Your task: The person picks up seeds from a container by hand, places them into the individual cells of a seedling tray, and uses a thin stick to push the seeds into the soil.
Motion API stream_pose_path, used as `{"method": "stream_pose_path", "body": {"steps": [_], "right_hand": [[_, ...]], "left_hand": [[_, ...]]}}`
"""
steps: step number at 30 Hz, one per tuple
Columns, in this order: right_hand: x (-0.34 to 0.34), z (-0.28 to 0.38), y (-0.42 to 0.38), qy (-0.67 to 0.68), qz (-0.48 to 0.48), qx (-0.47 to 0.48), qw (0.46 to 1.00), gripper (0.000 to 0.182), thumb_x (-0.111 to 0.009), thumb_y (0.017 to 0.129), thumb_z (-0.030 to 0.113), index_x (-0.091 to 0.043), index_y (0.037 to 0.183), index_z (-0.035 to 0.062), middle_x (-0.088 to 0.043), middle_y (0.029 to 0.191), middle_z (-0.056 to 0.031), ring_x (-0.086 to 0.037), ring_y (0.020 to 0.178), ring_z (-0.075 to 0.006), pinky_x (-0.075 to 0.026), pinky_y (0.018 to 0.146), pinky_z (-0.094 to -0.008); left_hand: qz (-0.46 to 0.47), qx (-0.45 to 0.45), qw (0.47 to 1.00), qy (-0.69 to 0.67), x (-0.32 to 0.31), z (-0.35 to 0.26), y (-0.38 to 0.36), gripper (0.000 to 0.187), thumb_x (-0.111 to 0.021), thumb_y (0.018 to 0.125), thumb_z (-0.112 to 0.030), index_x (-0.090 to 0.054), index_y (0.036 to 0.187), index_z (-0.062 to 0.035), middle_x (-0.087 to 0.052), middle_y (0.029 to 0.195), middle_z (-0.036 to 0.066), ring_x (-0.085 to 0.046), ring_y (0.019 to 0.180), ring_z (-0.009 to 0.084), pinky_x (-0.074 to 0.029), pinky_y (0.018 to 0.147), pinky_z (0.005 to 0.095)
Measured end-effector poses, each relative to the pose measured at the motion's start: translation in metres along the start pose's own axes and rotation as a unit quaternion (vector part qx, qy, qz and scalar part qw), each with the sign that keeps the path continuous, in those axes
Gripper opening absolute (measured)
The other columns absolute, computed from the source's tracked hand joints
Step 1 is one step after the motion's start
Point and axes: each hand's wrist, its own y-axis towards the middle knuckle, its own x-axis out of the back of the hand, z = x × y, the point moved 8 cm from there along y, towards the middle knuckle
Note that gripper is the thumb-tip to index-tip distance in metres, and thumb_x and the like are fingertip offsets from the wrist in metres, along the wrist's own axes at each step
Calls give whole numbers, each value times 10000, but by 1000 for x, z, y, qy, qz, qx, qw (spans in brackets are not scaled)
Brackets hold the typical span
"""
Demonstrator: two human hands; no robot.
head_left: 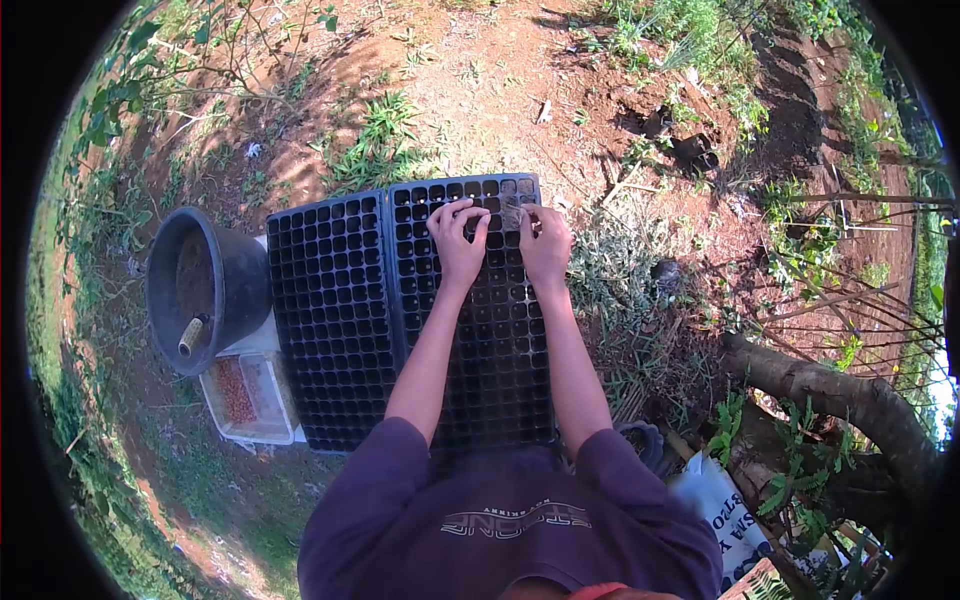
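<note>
Two black seedling trays lie side by side, the left tray [330, 320] and the right tray [485, 375], both with rows of small square cells. A few cells at the far right corner of the right tray hold brown soil [509, 188]. Over that tray my left hand [460, 240] is closed, thumb and forefinger tips together. My right hand [545, 245] is pinched at the tray's right edge, beside the soil-filled cells. Whatever either pinch holds is too small to make out.
Left of the trays stands a black bucket [240, 290] with a cylindrical object [191, 336] inside. A clear plastic container [285, 400] with reddish-brown grains [235, 390] sits below it. A thick branch [840, 390] and a white printed sack [715, 510] are at right.
</note>
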Motion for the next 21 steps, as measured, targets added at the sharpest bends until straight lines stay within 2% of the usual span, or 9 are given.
{"method": "stream_pose_path", "body": {"steps": [5, 8, 14, 21], "right_hand": [[1, 0, -3, 34, 11, -36, 999, 109, -697, 916, 70, -724, 1006, 15, -722, 935, -145, -688, 819, -292, -547, 738, -376], [7, 6, -2, -8, -18, 2, 1000, 100, -698, 912, 55, -719, 999, 11, -722, 941, -146, -690, 828, -297, -547, 754, -379], [4, 1, -4, 16, -7, 11, 1000, 84, -697, 906, 33, -715, 984, 9, -725, 945, -140, -695, 847, -291, -549, 764, -372], [22, 1, -7, 27, -56, -7, 998, 118, -717, 890, 15, -719, 1007, 19, -722, 927, -129, -693, 823, -264, -548, 741, -358]], "left_hand": [[8, 0, 1000, 2, -1, 3, 0, 116, -787, 873, -164, -756, 984, -146, -637, 1186, 24, -462, 1229, 283, -365, 1077, 417], [12, 3, 1000, 2, -1, 5, 2, 110, -787, 876, -180, -765, 979, -147, -638, 1198, 22, -454, 1233, 284, -360, 1080, 416], [31, -1, 1000, 1, -10, 2, 6, 113, -789, 874, -213, -777, 966, -149, -634, 1219, 16, -428, 1231, 295, -354, 1084, 419], [49, -11, 998, 27, -31, 4, 15, 135, -805, 855, -250, -772, 943, -153, -595, 1252, 18, -401, 1256, 306, -349, 1097, 429]]}}
